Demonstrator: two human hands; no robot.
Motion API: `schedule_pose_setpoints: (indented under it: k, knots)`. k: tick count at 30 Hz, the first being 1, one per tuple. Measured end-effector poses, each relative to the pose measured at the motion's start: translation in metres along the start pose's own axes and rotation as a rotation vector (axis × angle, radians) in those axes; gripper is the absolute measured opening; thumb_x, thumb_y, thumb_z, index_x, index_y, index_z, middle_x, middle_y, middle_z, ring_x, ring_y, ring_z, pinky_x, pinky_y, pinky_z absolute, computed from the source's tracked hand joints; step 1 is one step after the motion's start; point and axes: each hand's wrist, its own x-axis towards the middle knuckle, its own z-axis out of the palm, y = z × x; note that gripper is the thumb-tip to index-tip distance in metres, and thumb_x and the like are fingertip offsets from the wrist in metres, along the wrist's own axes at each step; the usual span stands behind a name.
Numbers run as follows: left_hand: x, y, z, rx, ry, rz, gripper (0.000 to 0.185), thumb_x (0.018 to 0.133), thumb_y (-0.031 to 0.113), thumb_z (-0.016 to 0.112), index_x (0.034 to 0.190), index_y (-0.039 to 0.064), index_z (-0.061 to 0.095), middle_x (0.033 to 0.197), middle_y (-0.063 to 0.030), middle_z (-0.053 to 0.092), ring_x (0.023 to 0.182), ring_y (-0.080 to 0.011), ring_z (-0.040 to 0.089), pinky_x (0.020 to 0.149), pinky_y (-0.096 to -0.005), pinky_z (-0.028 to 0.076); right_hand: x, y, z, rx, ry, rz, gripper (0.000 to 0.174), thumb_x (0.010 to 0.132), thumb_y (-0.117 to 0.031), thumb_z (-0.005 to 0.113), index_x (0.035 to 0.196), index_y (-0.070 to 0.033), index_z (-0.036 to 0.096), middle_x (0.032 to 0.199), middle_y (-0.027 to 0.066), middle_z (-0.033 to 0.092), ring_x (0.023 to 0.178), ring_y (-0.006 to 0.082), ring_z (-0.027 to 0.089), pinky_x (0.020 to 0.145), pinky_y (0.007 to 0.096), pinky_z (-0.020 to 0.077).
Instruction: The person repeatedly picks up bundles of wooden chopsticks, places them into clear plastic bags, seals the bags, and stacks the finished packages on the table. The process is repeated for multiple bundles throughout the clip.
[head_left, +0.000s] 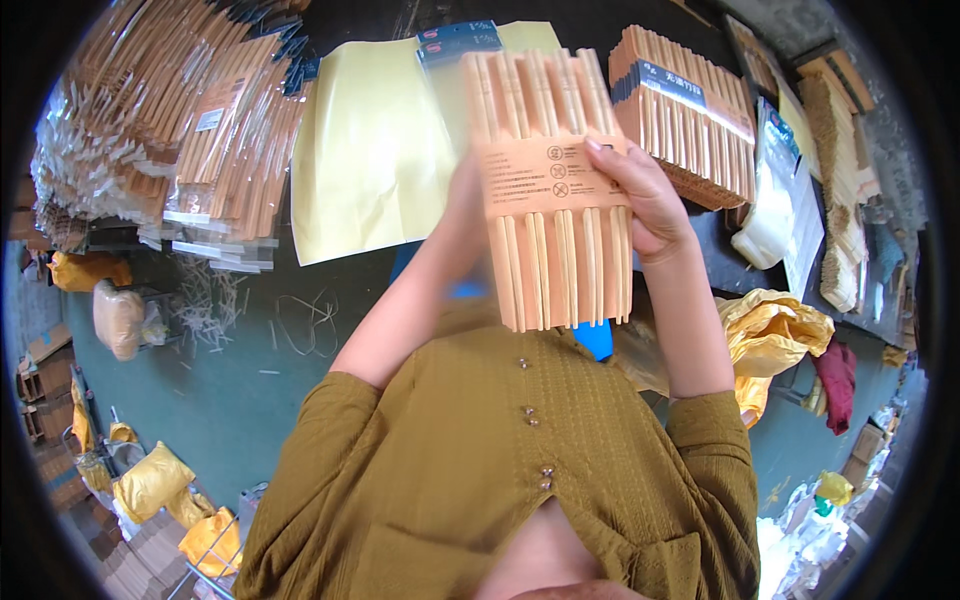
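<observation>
Upright in front of my chest is a cardboard sleeve pack of wooden chopsticks (559, 180), its printed back towards me. My right hand (651, 191) grips its right edge, thumb on the printed face. My left hand (471, 195) is at its left side, blurred and largely hidden behind the pack, so its grip does not show. Behind lies a pale yellow paper sheet (360, 150), with dark blue header cards (457, 37) of clear bags at its top. A stack of similar chopstick packs (686, 112) stands to the right on the dark table.
Many bagged chopstick packs (217, 135) are heaped at the left. Clear plastic bags (772, 187) lie at the right beside a row of stacked tan pieces (832, 187). Yellow sacks (780, 330) hang below the table's right side. White strips (206, 300) litter the green floor.
</observation>
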Motion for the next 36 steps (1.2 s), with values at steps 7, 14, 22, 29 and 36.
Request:
schedule_pose_setpoints:
  k: [7,14,22,29,36]
  knots:
    - [-0.031,-0.018,0.013,-0.313,-0.203,-0.126,0.053,0.104,0.042,0.035,0.138,0.002,0.042,0.129,-0.0136,0.055,0.112,-0.0247,0.06,0.097,-0.0405,0.051,0.014,0.036,0.006,-0.501,0.169,-0.081,0.047,0.083,-0.021,0.078,0.116,0.007,0.058,0.096,0.0121,0.07,0.083,0.0176,0.069,0.075,0.0276,0.0554]
    - [-0.028,-0.027,0.01,-0.675,-0.239,-0.045,0.053,0.103,0.046,0.031,0.15,0.023,0.028,0.154,-0.0109,0.031,0.138,-0.0301,0.037,0.111,-0.0539,0.037,0.004,0.079,0.001,-1.404,0.547,-0.442,0.072,0.075,-0.028,0.08,0.128,0.009,0.047,0.129,0.0286,0.051,0.115,0.035,0.056,0.094,0.0441,0.0471]
    - [-0.013,-0.006,0.006,-0.061,-0.212,0.037,0.055,0.102,0.029,0.047,0.151,0.013,0.028,0.152,-0.0118,0.036,0.137,-0.0245,0.04,0.113,-0.0404,0.037,-0.041,0.11,-0.041,-0.747,0.5,0.057,0.033,0.098,-0.031,0.061,0.09,0.001,0.066,0.076,0.0059,0.064,0.07,0.0089,0.055,0.065,0.0237,0.0451]
    - [0.006,0.032,-0.011,1.849,-0.038,0.514,0.041,0.079,0.014,0.072,0.115,-0.003,0.062,0.114,-0.0155,0.06,0.102,-0.0318,0.06,0.089,-0.0355,0.051,-0.082,0.104,-0.092,-0.277,0.761,-0.222,0.032,0.102,-0.03,0.056,0.089,-0.002,0.064,0.078,-0.0043,0.06,0.069,0.0014,0.049,0.06,0.0191,0.0416]
    - [-0.006,0.031,-0.005,2.131,-0.184,0.309,0.044,0.076,0.021,0.073,0.115,0.003,0.063,0.119,-0.0124,0.059,0.11,-0.0311,0.058,0.09,-0.0383,0.05,-0.123,0.099,-0.105,-0.284,0.647,-0.146,0.032,0.101,-0.03,0.057,0.085,-0.003,0.063,0.074,-0.0049,0.059,0.064,0.0008,0.046,0.056,0.0184,0.0382]
